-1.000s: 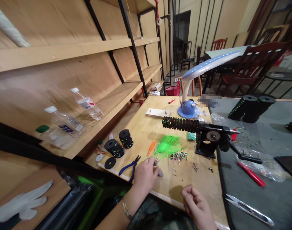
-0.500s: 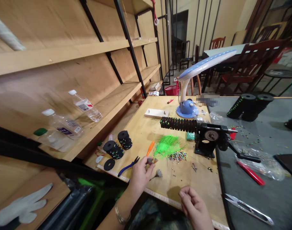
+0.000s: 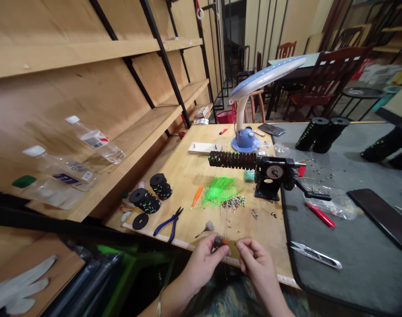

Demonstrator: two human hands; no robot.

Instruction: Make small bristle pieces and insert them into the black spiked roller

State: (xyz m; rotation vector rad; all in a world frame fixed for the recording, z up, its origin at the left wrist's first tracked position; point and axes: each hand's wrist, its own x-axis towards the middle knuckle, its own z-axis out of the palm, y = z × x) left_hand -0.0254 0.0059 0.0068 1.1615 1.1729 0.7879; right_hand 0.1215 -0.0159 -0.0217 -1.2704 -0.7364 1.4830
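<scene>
The left hand pinches a small dark-and-orange tufted piece between thumb and fingers, orange part toward the right hand; its long axis is unclear. The right hand, just beside it, has fingertips closed, contents unclear. Beyond both, green strands lie on the wooden surface; shelving stands leftward.

Smooth wooden tabletop, glossy plastic lamp, shiny metal snips, bristly tuft.
</scene>
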